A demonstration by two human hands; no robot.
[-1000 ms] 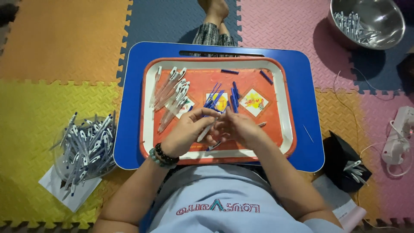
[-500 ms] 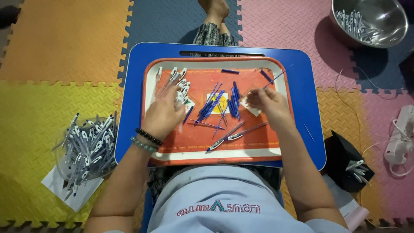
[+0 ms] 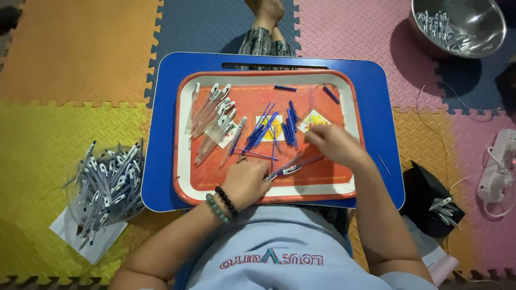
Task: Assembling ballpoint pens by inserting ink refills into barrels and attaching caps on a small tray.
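My left hand (image 3: 248, 181) rests on the orange tray (image 3: 185, 161), fingers curled at a pen (image 3: 293, 167) (grip unclear, I cannot tell). My right hand (image 3: 332, 144) hovers loosely cupped beside the blue refills (image 3: 263, 131).
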